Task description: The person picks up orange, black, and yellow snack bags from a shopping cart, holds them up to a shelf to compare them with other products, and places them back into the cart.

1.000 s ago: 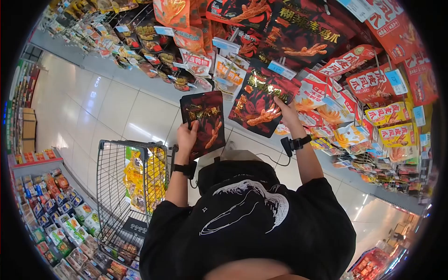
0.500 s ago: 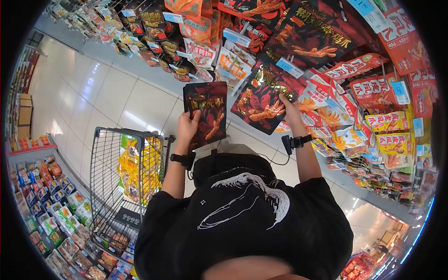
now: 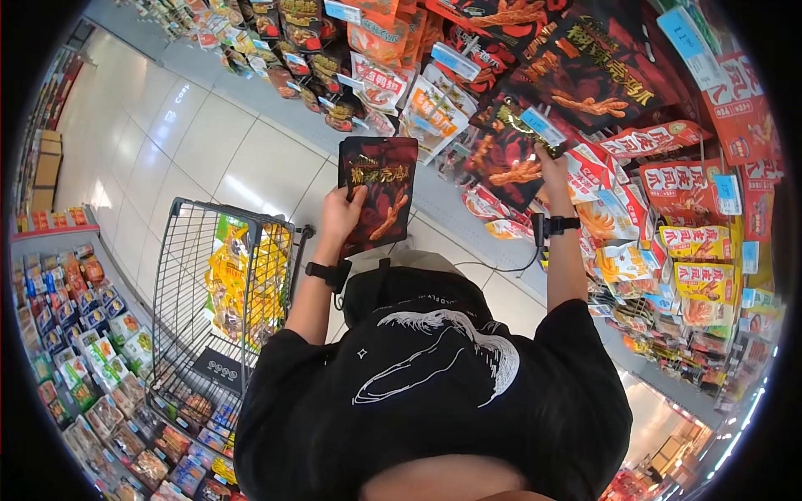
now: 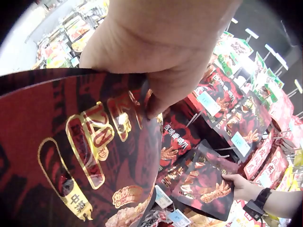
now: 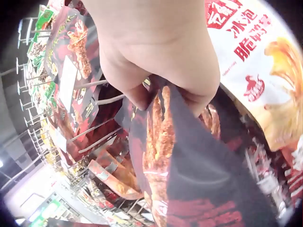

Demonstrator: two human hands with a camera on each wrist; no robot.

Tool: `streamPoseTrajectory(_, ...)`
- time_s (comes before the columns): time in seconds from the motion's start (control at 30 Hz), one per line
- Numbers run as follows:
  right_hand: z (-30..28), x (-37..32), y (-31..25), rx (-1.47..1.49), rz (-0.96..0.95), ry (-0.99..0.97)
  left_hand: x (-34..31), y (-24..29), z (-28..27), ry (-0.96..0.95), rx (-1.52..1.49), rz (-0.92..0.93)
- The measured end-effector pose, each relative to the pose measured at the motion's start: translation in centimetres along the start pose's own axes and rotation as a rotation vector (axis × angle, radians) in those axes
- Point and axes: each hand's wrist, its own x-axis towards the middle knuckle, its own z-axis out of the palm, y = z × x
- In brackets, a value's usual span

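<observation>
My left hand [image 3: 341, 219] grips a dark red and black snack bag [image 3: 389, 184] by its side edge, thumb across the front. The bag has gold lettering and a picture of a chicken foot; another dark edge shows right behind it. By the rack, my right hand [image 3: 554, 175] pinches a similar chicken-feet bag [image 3: 507, 167] between thumb and fingers. In the right wrist view this bag [image 5: 189, 175] is creased where the fingers squeeze it, close to metal hooks [image 5: 111, 99]. A blue price tag [image 3: 543, 125] overlaps its upper part in the head view.
Larger dark bags [image 3: 597, 75] hang above the right hand, with red-and-white bags [image 3: 606, 209] and yellow bags [image 3: 702, 288] to the right. A shopping cart [image 3: 171, 275] holding yellow packets [image 3: 246, 284] stands at my left. Behind it is a display of packaged food [image 3: 109, 351].
My right hand has moved right and up toward the rack's hooks with its bag. The left hand still grips its bag, now more upright and slightly further right in view.
</observation>
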Motion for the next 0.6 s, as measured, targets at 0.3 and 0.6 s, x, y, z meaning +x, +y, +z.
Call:
streamPoseTrajectory(0.3, 0.8, 3.1, 2.5, 0.003, -0.165, 0.069, -0.7, 0.2, -0.5, 0.010, 0.038, 0.036)
streamPoseTrajectory(0.6, 2.2, 4.7, 3.6, 0.009, -0.269, 0.173, -1.2, 0.9, -0.1, 0.014, -0.023, 0.092)
